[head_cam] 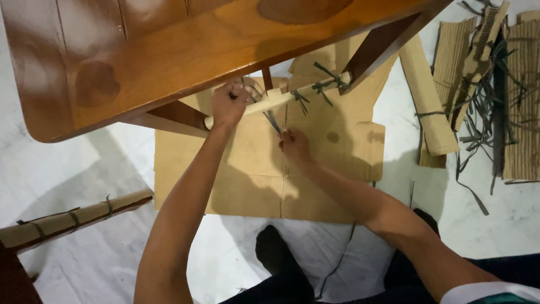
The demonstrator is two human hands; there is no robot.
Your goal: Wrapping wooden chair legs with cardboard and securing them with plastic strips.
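Wrapping looks about halfway to me. The cardboard-wrapped table leg (281, 97) under the wooden table (169, 50) at 12 o'clock already has dark strap ties toward its 2 o'clock end. Left hand (229, 104) is clenched round the leg, right hand (293, 143) pinches a dark strap (273, 122) just below. The knot itself? Too small to make out, and the tabletop hides the leg's upper end.

White marble floor (67, 169), glossy wooden table (169, 50), flattened cardboard sheet (253, 180), cardboard scraps (523, 101)
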